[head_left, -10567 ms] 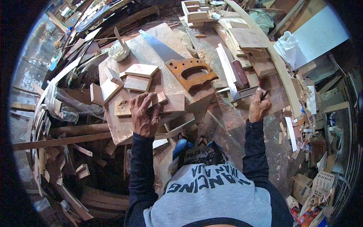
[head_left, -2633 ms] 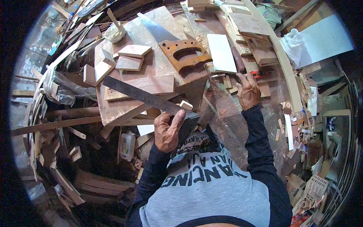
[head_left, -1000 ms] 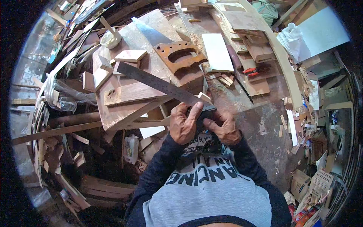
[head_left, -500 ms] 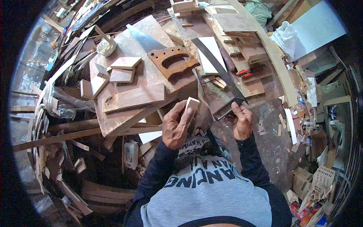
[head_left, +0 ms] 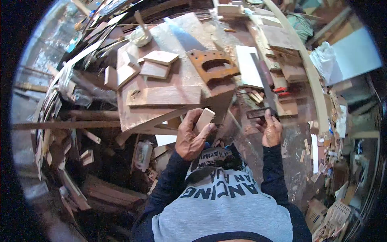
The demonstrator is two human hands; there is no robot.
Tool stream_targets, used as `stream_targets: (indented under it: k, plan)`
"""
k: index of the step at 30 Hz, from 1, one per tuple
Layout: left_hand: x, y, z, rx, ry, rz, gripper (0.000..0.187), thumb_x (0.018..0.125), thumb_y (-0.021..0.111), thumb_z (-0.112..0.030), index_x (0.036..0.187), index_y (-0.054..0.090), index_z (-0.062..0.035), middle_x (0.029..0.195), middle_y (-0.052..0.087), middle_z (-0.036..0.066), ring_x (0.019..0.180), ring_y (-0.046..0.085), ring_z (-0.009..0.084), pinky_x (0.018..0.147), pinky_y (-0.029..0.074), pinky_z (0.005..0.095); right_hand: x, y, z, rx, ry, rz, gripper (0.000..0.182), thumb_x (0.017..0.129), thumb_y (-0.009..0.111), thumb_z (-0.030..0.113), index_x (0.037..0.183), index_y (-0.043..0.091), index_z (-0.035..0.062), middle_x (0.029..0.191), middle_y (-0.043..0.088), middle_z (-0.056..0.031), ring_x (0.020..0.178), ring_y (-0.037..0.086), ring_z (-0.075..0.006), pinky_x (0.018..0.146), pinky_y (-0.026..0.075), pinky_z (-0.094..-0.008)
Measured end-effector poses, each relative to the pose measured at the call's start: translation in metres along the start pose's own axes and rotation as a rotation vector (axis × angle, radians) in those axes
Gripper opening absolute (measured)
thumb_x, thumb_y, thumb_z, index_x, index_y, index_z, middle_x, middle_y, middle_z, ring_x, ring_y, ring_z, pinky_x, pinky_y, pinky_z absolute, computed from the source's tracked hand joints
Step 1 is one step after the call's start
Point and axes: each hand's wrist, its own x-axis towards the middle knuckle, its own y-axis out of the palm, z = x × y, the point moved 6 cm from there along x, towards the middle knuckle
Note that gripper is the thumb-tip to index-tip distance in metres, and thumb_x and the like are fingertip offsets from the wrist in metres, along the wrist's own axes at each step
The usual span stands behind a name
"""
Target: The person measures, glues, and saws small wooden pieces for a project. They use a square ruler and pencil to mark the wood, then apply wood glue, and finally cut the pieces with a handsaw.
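My left hand [head_left: 188, 137] is closed around a small pale wood block [head_left: 206, 117], its end sticking up past the thumb. In my right hand [head_left: 272, 130] is a dark L-shaped try square [head_left: 263, 76], gripped near its corner, with the long blade pointing away from me. The two hands are apart, and the square does not touch the block. Beyond my left hand, a flat wood piece [head_left: 177, 96] lies on the sawdust-covered workbench [head_left: 197, 30]. A handsaw [head_left: 198, 61] with a brown wooden handle rests at the bench's right side.
Several cut wood blocks [head_left: 156, 69] sit on the bench near a pot with a stick [head_left: 141, 37]. A white board [head_left: 248, 66] and red-handled pliers [head_left: 282, 92] lie to the right. Offcuts [head_left: 318, 149] litter the floor, and a plastic jug [head_left: 143, 155] stands under the bench.
The view has swung, so the bench and its things sit further right. The square has turned in my right hand, its blade now more upright in view. Both hands keep their hold.
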Motion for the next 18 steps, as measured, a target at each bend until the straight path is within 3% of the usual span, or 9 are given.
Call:
stream_targets:
  k: [2,4,10,11,14,15,16,17,18]
  plan:
    - [-0.003,-0.006,0.0,-0.044,-0.063,-0.002,0.035,0.082,0.069,-0.013,0.11,0.052,-0.0004,0.095,0.059,0.009,0.092,0.057,0.0162,0.082,0.046,0.0293,0.007,-0.009,-0.009,-0.134,0.044,-0.007,0.033,0.086,0.067,0.036,0.088,0.059,0.0039,0.077,0.063,-0.0041,0.063,0.063,-0.0122,0.047,0.052,-0.0226]
    - [-0.003,-0.014,-0.016,0.057,0.036,-0.036,0.034,0.083,0.067,-0.012,0.11,0.052,0.0001,0.094,0.06,0.01,0.091,0.059,0.0177,0.083,0.046,0.0296,0.018,-0.019,-0.014,-0.272,0.033,-0.062,0.038,0.088,0.064,0.035,0.082,0.059,-0.0019,0.072,0.063,-0.011,0.054,0.062,-0.0145,0.042,0.049,-0.025]
    - [0.001,-0.044,-0.04,0.141,0.076,-0.054,0.034,0.083,0.066,-0.011,0.112,0.053,0.002,0.096,0.063,0.015,0.091,0.062,0.0212,0.083,0.047,0.0306,0.024,-0.02,-0.007,-0.552,0.077,-0.014,0.051,0.089,0.059,0.044,0.08,0.06,-0.0066,0.065,0.064,-0.0136,0.047,0.058,-0.0141,0.041,0.047,-0.0258]
    - [0.002,-0.051,-0.034,0.089,0.139,-0.101,0.035,0.084,0.066,-0.011,0.114,0.053,0.0015,0.096,0.064,0.015,0.09,0.062,0.0203,0.082,0.047,0.031,0.023,-0.019,-0.006,-0.569,0.086,-0.025,0.052,0.089,0.059,0.044,0.079,0.06,-0.0065,0.065,0.064,-0.0136,0.048,0.058,-0.0143,0.041,0.046,-0.0261]
    - [0.003,-0.089,-0.043,0.077,0.037,-0.2,0.035,0.083,0.066,-0.009,0.114,0.054,0.0017,0.1,0.064,0.015,0.094,0.06,0.0188,0.084,0.047,0.0303,0.025,-0.026,-0.006,-0.583,0.084,-0.044,0.052,0.089,0.058,0.045,0.08,0.061,-0.006,0.062,0.062,-0.0122,0.047,0.058,-0.0151,0.04,0.044,-0.0274]
    - [0.004,-0.107,-0.036,0.092,0.09,-0.302,0.035,0.084,0.065,-0.007,0.116,0.054,0.0021,0.102,0.062,0.014,0.095,0.06,0.0183,0.084,0.048,0.0296,0.026,-0.03,-0.006,-0.553,0.096,-0.069,0.051,0.089,0.059,0.045,0.079,0.061,-0.0057,0.061,0.061,-0.0116,0.046,0.057,-0.015,0.039,0.043,-0.0271]
    - [0.004,-0.128,-0.037,0.074,0.176,-0.428,0.039,0.081,0.067,-0.008,0.116,0.053,0.0023,0.099,0.063,0.01,0.091,0.06,0.0148,0.082,0.047,0.0272,0.022,-0.019,0.0,-0.523,0.109,-0.094,0.05,0.089,0.059,0.044,0.079,0.061,-0.0055,0.06,0.061,-0.011,0.045,0.056,-0.0149,0.039,0.043,-0.0268]
    - [0.01,-0.151,-0.013,-0.243,0.167,-0.461,0.033,0.081,0.068,-0.009,0.111,0.056,0.0011,0.088,0.061,0.007,0.076,0.058,0.0114,0.068,0.048,0.0228,0.014,-0.015,0.009,-0.509,0.202,-0.149,0.046,0.089,0.06,0.04,0.079,0.061,-0.0046,0.057,0.059,-0.0094,0.044,0.055,-0.0135,0.038,0.041,-0.0247]
    - [0.011,-0.177,-0.018,-0.045,0.187,-0.545,0.025,0.083,0.067,-0.011,0.105,0.057,-0.0013,0.079,0.058,0.003,0.064,0.051,0.0074,0.056,0.04,0.0208,0.016,-0.008,0.016,-0.502,0.105,-0.135,0.044,0.09,0.059,0.038,0.079,0.061,-0.0043,0.056,0.059,-0.009,0.043,0.054,-0.013,0.038,0.04,-0.0243]
